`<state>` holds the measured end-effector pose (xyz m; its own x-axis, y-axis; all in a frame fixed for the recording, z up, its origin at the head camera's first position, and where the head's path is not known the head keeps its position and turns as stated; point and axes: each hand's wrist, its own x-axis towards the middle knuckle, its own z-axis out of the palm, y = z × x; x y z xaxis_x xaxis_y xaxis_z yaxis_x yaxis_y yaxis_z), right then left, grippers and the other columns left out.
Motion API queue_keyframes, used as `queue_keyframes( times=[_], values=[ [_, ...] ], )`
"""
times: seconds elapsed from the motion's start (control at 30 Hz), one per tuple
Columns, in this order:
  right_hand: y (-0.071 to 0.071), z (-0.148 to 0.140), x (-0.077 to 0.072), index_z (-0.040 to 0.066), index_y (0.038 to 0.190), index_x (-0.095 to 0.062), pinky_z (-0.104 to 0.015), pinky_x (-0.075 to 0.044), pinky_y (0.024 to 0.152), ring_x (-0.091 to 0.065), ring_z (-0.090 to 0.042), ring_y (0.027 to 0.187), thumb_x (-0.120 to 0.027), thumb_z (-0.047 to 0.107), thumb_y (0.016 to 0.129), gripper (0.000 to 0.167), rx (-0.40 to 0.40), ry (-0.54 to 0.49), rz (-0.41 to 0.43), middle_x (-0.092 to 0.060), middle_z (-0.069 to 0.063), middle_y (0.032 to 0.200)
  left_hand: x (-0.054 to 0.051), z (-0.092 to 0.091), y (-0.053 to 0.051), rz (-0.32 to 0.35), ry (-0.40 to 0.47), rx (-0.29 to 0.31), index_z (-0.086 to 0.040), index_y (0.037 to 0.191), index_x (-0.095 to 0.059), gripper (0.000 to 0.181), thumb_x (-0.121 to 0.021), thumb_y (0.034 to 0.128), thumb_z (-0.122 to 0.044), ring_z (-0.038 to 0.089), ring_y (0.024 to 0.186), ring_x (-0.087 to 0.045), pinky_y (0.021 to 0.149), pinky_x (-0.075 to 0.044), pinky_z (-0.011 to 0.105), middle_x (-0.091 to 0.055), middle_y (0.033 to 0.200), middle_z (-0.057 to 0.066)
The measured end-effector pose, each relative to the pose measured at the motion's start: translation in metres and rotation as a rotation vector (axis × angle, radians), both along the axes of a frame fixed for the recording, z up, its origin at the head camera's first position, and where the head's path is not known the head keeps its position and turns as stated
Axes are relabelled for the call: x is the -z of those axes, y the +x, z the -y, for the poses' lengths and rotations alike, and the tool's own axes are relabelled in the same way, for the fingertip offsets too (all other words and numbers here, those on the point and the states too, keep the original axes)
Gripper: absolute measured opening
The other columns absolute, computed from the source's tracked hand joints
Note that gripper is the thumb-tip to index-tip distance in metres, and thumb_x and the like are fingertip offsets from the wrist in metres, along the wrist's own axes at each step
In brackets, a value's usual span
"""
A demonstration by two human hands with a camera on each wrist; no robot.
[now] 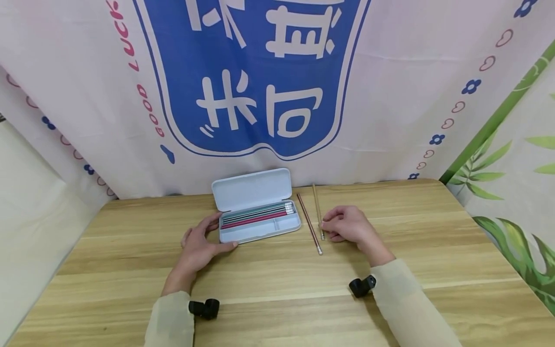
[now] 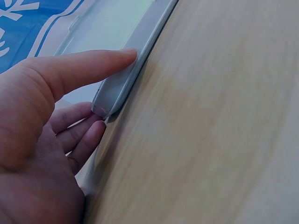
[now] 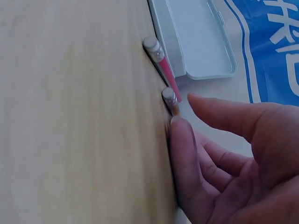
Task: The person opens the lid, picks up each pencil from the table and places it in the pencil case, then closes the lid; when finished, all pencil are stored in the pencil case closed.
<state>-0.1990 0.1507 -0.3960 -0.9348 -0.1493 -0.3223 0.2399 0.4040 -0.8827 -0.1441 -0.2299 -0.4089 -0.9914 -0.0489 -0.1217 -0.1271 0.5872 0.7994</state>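
Observation:
A pale blue pencil case (image 1: 253,189) lies with its lid raised at the back of the table. Several pencils (image 1: 256,215), teal, dark and pinkish red, fill its rear section with erasers to the right. My left hand (image 1: 197,250) holds the case's left end, thumb along the front wall (image 2: 122,81) and fingers at the corner. To the right lie a dark red pencil (image 1: 309,221) and a tan pencil (image 1: 317,207). My right hand (image 1: 349,225) is at the tan pencil's eraser end; the index fingertip (image 3: 180,135) meets it, while the thumb stands apart.
A wood-grain table (image 1: 277,289) carries everything. Behind it hangs a white cloth (image 1: 381,120) with a blue printed panel, close to the raised lid. A leaf-patterned cloth (image 1: 520,193) hangs at the right. Each sleeve has a small black camera (image 1: 362,286) at the wrist.

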Motion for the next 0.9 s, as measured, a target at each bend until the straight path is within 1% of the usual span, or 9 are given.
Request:
queue_keyframes(
  times=[0.1, 0.23, 0.33, 0.47, 0.7, 0.9],
  values=[
    [0.002, 0.004, 0.000, -0.001, 0.114, -0.068, -0.027, -0.063, 0.064, -0.069, -0.016, 0.072, -0.083, 0.014, 0.093, 0.029, -0.005, 0.078, -0.028, -0.071, -0.007, 0.087, 0.001, -0.001, -0.001, -0.001, 0.003, 0.002, -0.010, 0.165, -0.040, 0.099, -0.093, 0.0834, -0.027, 0.040, 0.152, -0.044, 0.133, 0.008, 0.062, -0.054, 0.159, 0.022],
    [0.005, 0.006, -0.002, 0.001, 0.108, -0.067, -0.028, -0.063, 0.061, -0.070, -0.016, 0.069, -0.084, 0.011, 0.091, 0.026, -0.006, 0.147, -0.056, -0.072, -0.007, 0.086, 0.002, -0.001, -0.002, -0.002, 0.010, 0.005, -0.010, 0.165, -0.039, 0.099, -0.093, 0.0835, -0.027, 0.040, 0.152, -0.044, 0.133, 0.009, 0.062, -0.054, 0.159, 0.022],
    [0.006, 0.006, -0.004, 0.001, 0.106, -0.068, -0.028, -0.063, 0.060, -0.070, -0.016, 0.067, -0.083, 0.009, 0.090, 0.023, -0.006, 0.170, -0.065, -0.073, -0.008, 0.086, 0.002, -0.001, -0.002, -0.007, 0.006, 0.008, -0.009, 0.165, -0.039, 0.100, -0.093, 0.0833, -0.027, 0.040, 0.152, -0.045, 0.133, 0.008, 0.062, -0.054, 0.159, 0.022],
    [0.008, 0.005, -0.006, 0.002, 0.102, -0.068, -0.027, -0.062, 0.058, -0.068, -0.015, 0.064, -0.082, 0.009, 0.091, 0.019, -0.011, 0.210, -0.069, -0.073, -0.008, 0.084, 0.001, 0.001, -0.002, -0.010, 0.007, 0.011, -0.009, 0.165, -0.039, 0.100, -0.094, 0.0832, -0.027, 0.040, 0.152, -0.045, 0.133, 0.008, 0.062, -0.054, 0.159, 0.023],
    [0.013, 0.002, -0.008, 0.004, 0.096, -0.071, -0.026, -0.061, 0.057, -0.066, -0.013, 0.061, -0.082, 0.013, 0.091, 0.015, -0.020, 0.286, -0.070, -0.072, -0.006, 0.082, 0.000, 0.004, -0.002, -0.001, 0.006, 0.012, -0.009, 0.166, -0.037, 0.101, -0.093, 0.0835, -0.028, 0.040, 0.152, -0.043, 0.133, 0.008, 0.062, -0.052, 0.160, 0.023],
    [0.017, -0.002, -0.009, 0.008, 0.089, -0.073, -0.025, -0.059, 0.057, -0.067, -0.012, 0.058, -0.080, 0.017, 0.092, 0.012, -0.029, 0.353, -0.062, -0.073, -0.005, 0.076, 0.002, 0.003, -0.003, 0.018, 0.001, 0.016, -0.011, 0.167, -0.036, 0.102, -0.093, 0.0842, -0.029, 0.039, 0.153, -0.041, 0.133, 0.008, 0.062, -0.051, 0.161, 0.021]
  ],
)
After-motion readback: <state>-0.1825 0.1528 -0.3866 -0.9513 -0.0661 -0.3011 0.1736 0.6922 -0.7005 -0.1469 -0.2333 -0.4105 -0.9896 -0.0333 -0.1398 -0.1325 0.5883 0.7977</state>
